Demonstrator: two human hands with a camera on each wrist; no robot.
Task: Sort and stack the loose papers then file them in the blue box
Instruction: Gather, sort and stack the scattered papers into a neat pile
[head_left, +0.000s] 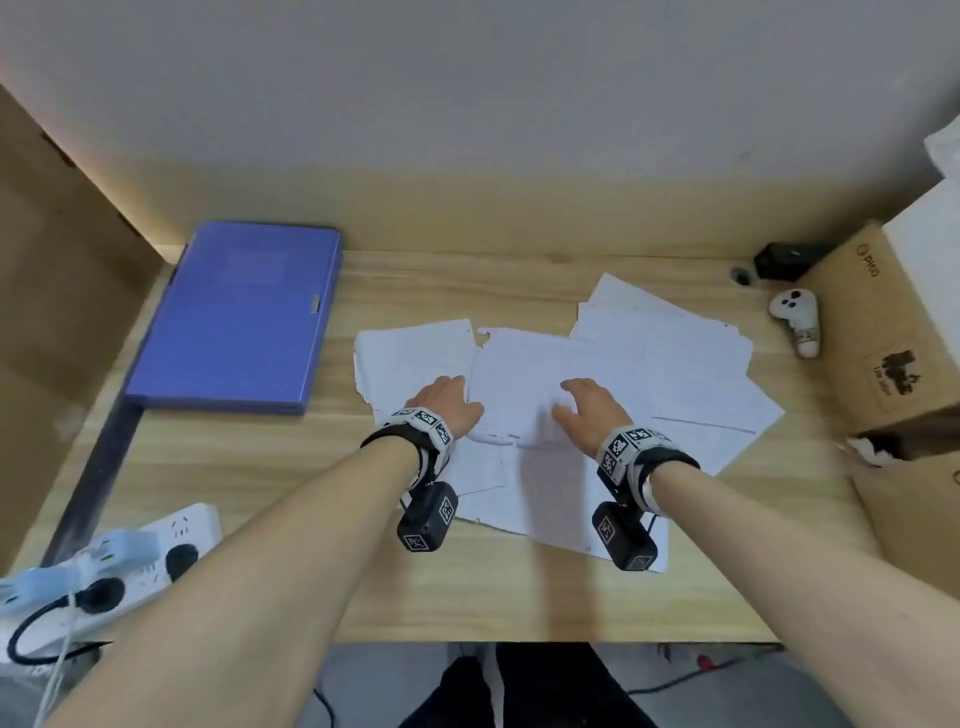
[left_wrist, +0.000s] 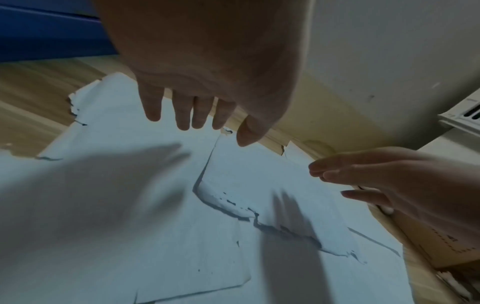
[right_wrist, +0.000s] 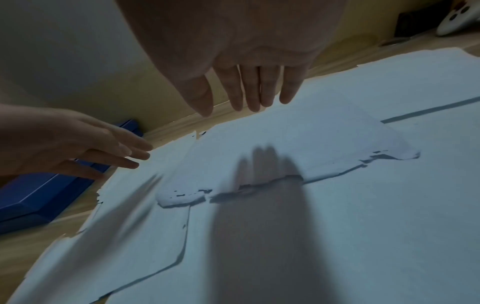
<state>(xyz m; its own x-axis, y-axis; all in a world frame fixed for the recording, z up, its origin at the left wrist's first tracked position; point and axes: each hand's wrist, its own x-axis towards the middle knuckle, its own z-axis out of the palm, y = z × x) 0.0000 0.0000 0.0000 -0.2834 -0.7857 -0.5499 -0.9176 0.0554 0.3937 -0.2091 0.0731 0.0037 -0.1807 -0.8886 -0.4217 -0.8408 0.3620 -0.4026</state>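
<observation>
Several loose white papers (head_left: 675, 364) lie overlapped on the wooden desk, some with torn edges. The blue box (head_left: 239, 312) lies flat and closed at the back left. My left hand (head_left: 447, 402) hovers with straight fingers over the left sheets (left_wrist: 124, 164), holding nothing. My right hand (head_left: 589, 410) hovers over the middle sheet (right_wrist: 298, 144), fingers straight and held together. In both wrist views the fingertips are above the paper and cast shadows on it. The middle sheet's near edge (left_wrist: 233, 207) curls up slightly.
A white power strip (head_left: 119, 561) with plugs sits at the desk's front left. A white controller (head_left: 797, 319) and cardboard boxes (head_left: 883, 338) stand at the right. A black block (head_left: 784, 260) is at the back right. Bare desk (head_left: 363, 597) lies in front of the papers.
</observation>
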